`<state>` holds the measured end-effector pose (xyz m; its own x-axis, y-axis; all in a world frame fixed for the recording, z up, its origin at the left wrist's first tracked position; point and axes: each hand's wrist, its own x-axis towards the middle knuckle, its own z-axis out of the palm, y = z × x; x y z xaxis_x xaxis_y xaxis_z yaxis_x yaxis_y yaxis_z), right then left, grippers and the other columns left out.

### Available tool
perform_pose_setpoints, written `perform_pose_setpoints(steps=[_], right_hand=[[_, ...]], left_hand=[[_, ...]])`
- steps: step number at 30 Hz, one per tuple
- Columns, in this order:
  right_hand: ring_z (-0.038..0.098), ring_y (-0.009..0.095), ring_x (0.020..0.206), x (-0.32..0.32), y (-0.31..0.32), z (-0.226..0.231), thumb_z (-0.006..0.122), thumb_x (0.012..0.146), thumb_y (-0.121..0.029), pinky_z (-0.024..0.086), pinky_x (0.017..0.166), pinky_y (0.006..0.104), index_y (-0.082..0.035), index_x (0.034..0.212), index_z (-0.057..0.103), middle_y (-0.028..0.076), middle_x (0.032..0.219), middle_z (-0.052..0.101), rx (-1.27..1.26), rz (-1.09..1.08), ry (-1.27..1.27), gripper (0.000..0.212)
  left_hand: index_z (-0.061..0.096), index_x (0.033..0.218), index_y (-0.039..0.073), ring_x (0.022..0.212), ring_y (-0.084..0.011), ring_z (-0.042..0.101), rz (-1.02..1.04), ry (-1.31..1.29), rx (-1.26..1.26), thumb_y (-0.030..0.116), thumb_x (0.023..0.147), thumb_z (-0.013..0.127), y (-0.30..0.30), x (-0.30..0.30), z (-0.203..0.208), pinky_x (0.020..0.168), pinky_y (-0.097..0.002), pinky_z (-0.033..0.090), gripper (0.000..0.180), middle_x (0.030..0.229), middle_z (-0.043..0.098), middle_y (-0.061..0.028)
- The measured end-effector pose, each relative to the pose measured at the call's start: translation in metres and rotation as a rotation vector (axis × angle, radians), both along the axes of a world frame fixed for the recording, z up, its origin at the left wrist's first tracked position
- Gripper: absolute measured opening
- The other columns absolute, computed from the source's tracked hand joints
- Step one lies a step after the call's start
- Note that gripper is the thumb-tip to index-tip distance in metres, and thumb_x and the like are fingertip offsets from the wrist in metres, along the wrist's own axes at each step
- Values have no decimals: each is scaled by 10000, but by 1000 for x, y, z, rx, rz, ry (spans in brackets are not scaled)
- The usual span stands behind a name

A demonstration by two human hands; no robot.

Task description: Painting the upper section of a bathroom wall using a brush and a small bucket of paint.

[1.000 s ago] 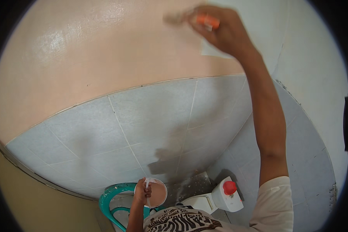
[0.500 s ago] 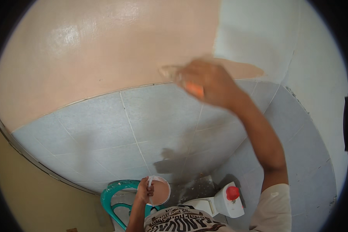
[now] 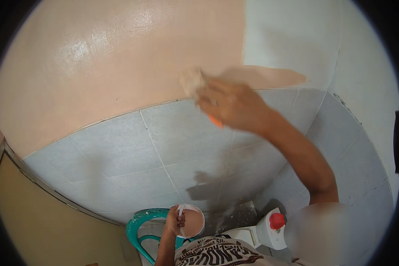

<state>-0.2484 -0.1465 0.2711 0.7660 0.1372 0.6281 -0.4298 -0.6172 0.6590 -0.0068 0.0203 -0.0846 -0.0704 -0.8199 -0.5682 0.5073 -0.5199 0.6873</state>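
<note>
My right hand (image 3: 235,106) grips a brush (image 3: 194,83) against the wall (image 3: 97,66), bristles pointing left; my left hand (image 3: 175,220) holds the paint cup (image 3: 193,223) near.

Right hand (image 3: 235,106) raised on outstretched arm, fingers curled; left hand (image 3: 175,220) low, fingers clenched
</note>
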Motion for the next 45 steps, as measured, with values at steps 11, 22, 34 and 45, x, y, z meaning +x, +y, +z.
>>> perform_pose_setpoints(steps=[11,22,34,45], right_hand=[[655,256,848,-87,-17,128,670,817,-51,530,707,327,-44,948,666,91,974,686,-87,-20,-344,131],[629,230,819,-85,-3,5,649,817,-139,542,625,336,-108,878,656,42,913,662,274,-6,15,69],[655,246,861,-124,-41,107,687,795,-43,552,728,320,-56,964,668,84,975,682,-76,-22,-298,170],[634,258,754,-150,-15,13,696,802,-91,528,670,352,-53,857,673,92,823,666,505,-64,-135,71]], left_hand=[[518,809,117,405,-56,237,-45,-4,48,507,921,434,-13,-21,-4,406,-235,184,415,503,328,69],[524,804,121,400,-58,242,-6,27,68,511,919,433,-18,-26,-4,404,-238,196,416,504,330,67],[513,811,115,391,-58,239,-5,8,63,516,915,432,-24,-48,-1,386,-236,184,422,507,329,64],[504,796,115,384,-59,223,-2,-28,57,530,906,439,-27,-43,-3,390,-242,180,435,503,317,74]])
